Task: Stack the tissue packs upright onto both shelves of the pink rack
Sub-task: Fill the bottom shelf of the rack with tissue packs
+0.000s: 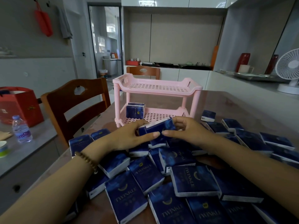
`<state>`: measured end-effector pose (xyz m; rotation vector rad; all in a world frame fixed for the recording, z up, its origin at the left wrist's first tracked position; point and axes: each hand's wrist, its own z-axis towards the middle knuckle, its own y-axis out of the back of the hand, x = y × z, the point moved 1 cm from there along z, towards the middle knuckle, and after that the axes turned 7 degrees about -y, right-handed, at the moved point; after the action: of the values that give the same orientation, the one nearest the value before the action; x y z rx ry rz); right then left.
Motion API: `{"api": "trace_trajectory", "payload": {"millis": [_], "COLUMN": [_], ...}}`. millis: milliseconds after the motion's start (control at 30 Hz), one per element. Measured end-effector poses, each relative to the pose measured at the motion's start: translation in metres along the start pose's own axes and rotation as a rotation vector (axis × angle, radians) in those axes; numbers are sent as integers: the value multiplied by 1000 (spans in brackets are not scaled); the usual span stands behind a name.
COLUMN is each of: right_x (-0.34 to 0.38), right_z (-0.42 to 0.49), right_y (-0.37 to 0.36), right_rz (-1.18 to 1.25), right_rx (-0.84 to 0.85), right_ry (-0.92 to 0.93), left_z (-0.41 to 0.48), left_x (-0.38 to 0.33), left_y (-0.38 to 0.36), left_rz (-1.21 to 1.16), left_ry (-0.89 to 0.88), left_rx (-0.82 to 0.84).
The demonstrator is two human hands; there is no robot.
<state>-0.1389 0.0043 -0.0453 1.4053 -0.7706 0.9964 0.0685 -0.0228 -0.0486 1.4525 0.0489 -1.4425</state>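
A pink two-shelf rack [157, 88] stands on the table ahead of me. Its top shelf holds nothing; a few dark blue tissue packs [135, 110] stand upright at the left end of its lower shelf. Several more blue tissue packs [194, 180] lie scattered flat over the near table. My left hand [129, 136] and my right hand [182, 130] together grip a small bundle of tissue packs [159, 126], held just in front of the rack's lower shelf, above the pile.
A wooden chair [77, 107] stands at the table's left, another [144, 71] behind the rack. A side counter on the left carries a water bottle [21, 129] and a red bag [21, 105]. A white fan [289, 70] sits on the right counter.
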Motion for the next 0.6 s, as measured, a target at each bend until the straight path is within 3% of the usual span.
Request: {"api": "trace_trajectory", "payload": {"millis": [100,233,367,600], "right_x": [-1,9,14,7], "right_z": [0,3,15,29], "right_y": [-9,-7,-9,-17], "right_rz": [-225,-139,-168,-95], "right_rx": [-82,-22,97,159], "right_ry": [73,99,80,34], "left_z": [0,4,9,6], "left_x": [-2,-12,1,20], "left_y": [3,21,31,33], "left_rz": [62,143,211,12], "left_ry": [-56,-97,10,154], "left_rx": [-9,-4,39,118]}}
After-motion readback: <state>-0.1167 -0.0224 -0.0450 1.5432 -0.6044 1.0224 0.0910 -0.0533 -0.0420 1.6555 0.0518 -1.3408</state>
